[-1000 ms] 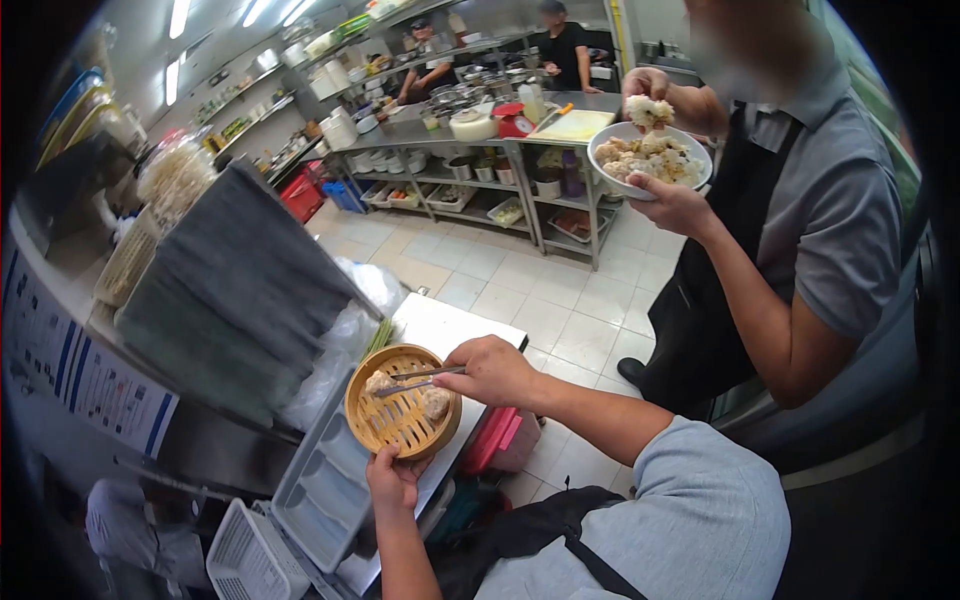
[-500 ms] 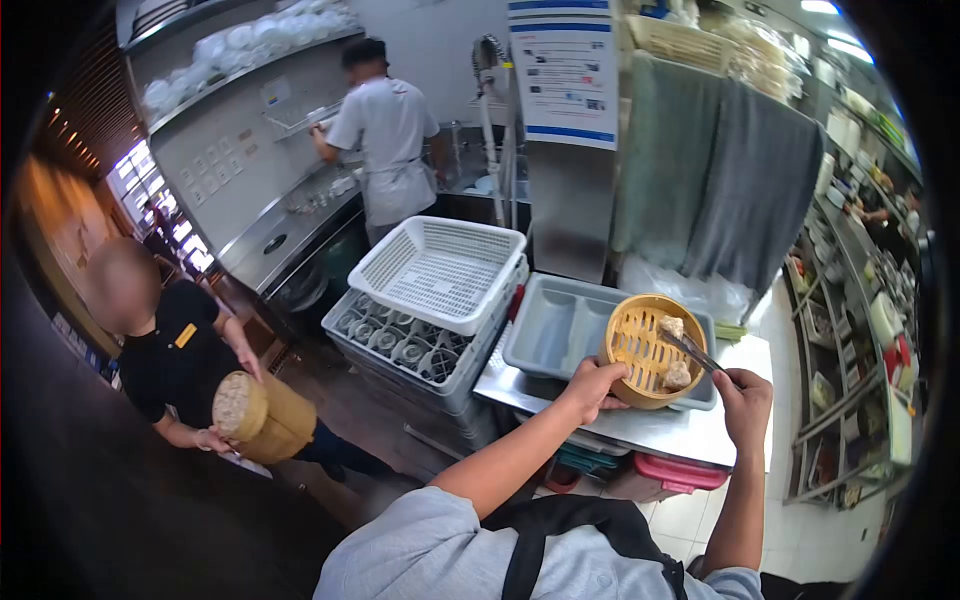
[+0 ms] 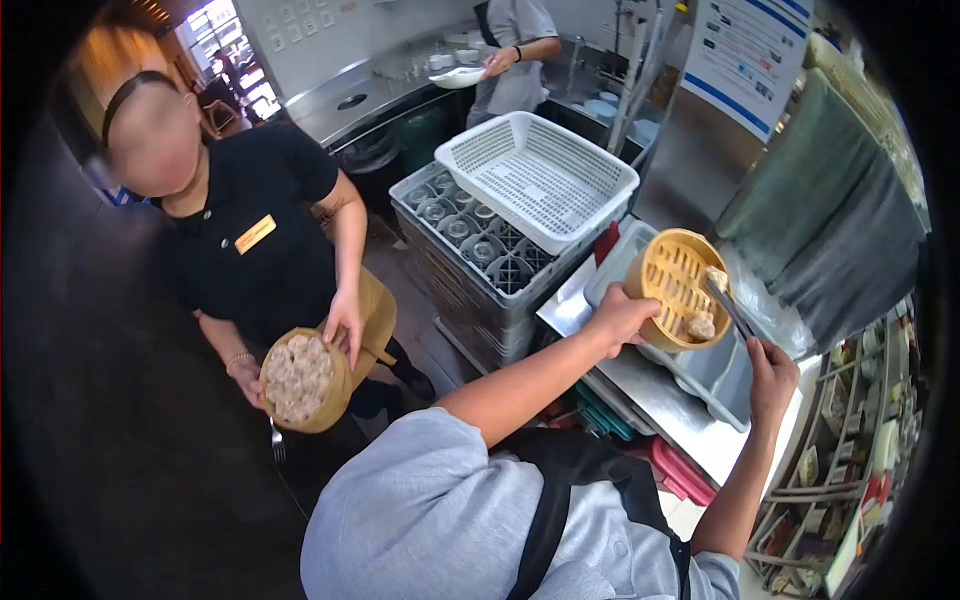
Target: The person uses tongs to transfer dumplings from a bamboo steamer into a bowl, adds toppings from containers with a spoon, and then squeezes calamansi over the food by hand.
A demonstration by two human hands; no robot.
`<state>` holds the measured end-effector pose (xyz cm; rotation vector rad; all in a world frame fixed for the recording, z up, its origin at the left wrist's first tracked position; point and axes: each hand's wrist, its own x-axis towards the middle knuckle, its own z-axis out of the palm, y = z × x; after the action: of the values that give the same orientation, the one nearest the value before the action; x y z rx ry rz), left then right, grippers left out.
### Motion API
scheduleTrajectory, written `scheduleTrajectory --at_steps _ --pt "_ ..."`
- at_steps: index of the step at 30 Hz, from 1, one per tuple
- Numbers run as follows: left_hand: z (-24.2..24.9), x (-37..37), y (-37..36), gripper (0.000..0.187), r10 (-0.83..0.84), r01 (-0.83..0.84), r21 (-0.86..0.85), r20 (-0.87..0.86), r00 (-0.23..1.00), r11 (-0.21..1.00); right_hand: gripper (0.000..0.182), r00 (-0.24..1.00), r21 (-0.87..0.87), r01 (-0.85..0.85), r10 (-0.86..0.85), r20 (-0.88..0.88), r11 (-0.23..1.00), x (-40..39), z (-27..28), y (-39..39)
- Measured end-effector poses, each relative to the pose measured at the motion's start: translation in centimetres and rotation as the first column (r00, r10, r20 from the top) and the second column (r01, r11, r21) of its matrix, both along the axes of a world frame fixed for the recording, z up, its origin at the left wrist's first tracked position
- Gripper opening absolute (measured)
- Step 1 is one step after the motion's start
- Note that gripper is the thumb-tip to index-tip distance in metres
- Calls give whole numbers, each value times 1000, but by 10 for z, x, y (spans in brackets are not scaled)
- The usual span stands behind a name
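Once farther off, co-worker (image 3: 255, 215) nearer steamer (image 3: 675, 285)

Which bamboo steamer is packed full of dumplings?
The round steamer held by the co-worker in black. Dumplings crowd it, whereas your own basket, in your left hand, holds only two, with its slatted base showing.

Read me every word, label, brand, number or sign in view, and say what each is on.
No text can be read with certainty.
Poster on the steel panel: printed lines, too small to read.
Name tag on the co-worker's black shirt: blurred.
Small squares on the wall: too small to tell whether they bear text.
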<state>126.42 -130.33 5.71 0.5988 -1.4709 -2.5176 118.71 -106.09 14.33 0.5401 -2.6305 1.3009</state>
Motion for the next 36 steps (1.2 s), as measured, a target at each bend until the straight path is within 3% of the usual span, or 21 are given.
scheduleTrajectory --at_steps 4,6,7,12,16,20,23,26,34,36 --pt "11 15 -7 43 14 -15 51 19 1000 999 39 996 -36 -85 85 9 996 -16 7 -16" --pt "5 14 -22 43 90 -92 133 21 996 987 40 990 -13 -100 101 98 995 -24 26 -43" --pt "1 14 -25 43 127 -126 142 0 992 982 40 988 -32 -145 147 50 989 -33 25 -52" --pt "-4 0 -85 43 286 -287 179 28 958 941 43 959 -110 -277 281 22 955 -91 39 -159" --pt "-10 -17 -130 43 313 -298 192 -50 949 935 45 958 -46 -283 285 33 958 -141 36 -258" --pt "-25 -29 -161 45 289 -292 176 42 956 940 42 955 70 -288 292 -56 955 -167 15 -342" --pt "-24 -35 -165 46 312 -319 135 71 948 938 37 942 294 -300 331 -61 907 -170 -8 -376" --pt "-21 -36 -176 43 301 -310 131 89 950 942 41 938 395 -276 336 -90 876 -167 2 -384" --pt "-13 -55 -183 45 205 -213 69 104 973 975 38 942 382 -280 328 -68 881 -177 6 -384" --pt "-12 -61 -182 39 246 -256 116 96 965 960 38 947 357 -252 305 -100 900 -184 9 -380"
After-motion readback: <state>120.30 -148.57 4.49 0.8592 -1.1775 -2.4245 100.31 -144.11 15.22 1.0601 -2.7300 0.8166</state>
